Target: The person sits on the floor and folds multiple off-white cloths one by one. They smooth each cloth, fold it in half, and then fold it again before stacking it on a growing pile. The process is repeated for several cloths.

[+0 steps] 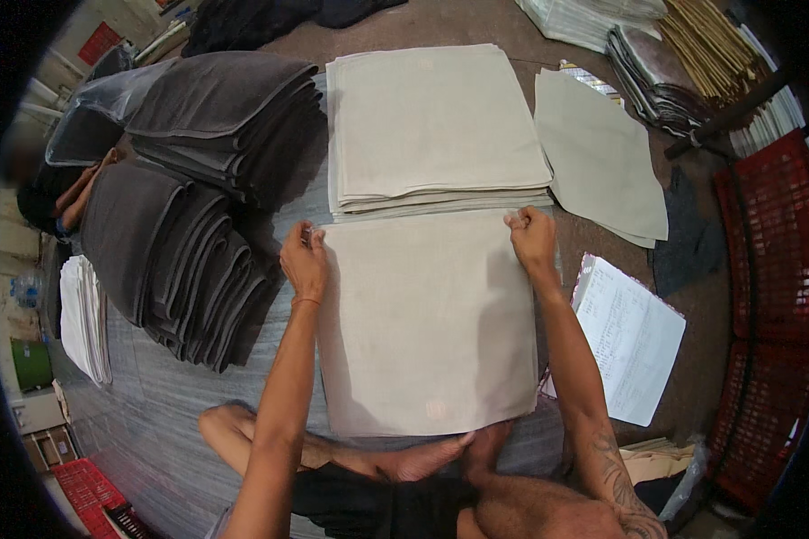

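Note:
A cream square sheet (422, 323) lies flat in front of me on a pile of similar sheets. My left hand (306, 262) pinches its far left corner, and my right hand (532, 241) pinches the far right corner. Just beyond, a thick stack of cream sheets (433, 121) rests with its near edge along this one. To the right, several loose pale sheets (600, 153) lie fanned. An open notebook (627, 341) with handwriting is beside my right forearm. My crossed legs are partly hidden under the near sheet and my arms.
Dark grey fabric piles (153, 238) fill the left, beside a white folded stack (83, 319). Another person's arm (85, 193) shows behind them. Red crates (764, 251) stand at the right, near a dark bar (724, 121). A green bucket (29, 364) is at far left.

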Available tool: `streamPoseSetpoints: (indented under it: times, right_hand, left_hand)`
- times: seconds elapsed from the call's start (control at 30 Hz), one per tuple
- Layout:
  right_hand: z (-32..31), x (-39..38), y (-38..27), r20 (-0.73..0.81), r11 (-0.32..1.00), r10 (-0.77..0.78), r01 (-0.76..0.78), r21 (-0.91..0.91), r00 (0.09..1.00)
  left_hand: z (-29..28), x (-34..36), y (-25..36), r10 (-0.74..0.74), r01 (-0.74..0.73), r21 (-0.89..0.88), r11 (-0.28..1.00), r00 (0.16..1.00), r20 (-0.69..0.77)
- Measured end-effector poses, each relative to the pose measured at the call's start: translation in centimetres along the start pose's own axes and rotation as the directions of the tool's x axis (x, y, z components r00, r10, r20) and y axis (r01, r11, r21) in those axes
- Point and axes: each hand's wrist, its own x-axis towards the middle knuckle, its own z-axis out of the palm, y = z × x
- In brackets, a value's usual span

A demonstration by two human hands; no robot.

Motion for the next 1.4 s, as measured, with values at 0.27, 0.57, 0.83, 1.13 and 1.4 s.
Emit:
streamPoseSetpoints:
  times: [0.27,0.57,0.83,1.13,1.4]
  right_hand:
    - [-0.7,4.7,-4.4,0.030,0.865,-0.498,0.499,-0.054,0.867]
    - [0.6,9.2,-4.2,0.367,0.908,-0.408,0.414,0.066,0.836]
    - [0.9,10.1,-4.3,0.419,0.933,-0.345,0.357,0.051,0.840]
    - [1.5,12.3,-2.8,0.445,0.968,-0.245,0.246,0.057,0.861]
    - [2.1,9.0,-7.5,0.406,0.901,-0.264,0.374,-0.221,0.875]
  left_hand:
    - [2.4,5.2,6.6,0.590,-0.600,-0.014,0.800,0.782,0.202]
    - [4.5,9.7,8.1,0.401,-0.471,-0.027,0.882,0.718,0.568]
    - [4.2,10.9,8.6,0.294,-0.405,0.000,0.914,0.664,0.688]
    - [4.9,11.0,10.4,0.282,-0.428,0.057,0.902,0.684,0.673]
    - [5.1,11.9,7.7,0.291,-0.324,-0.038,0.945,0.786,0.545]
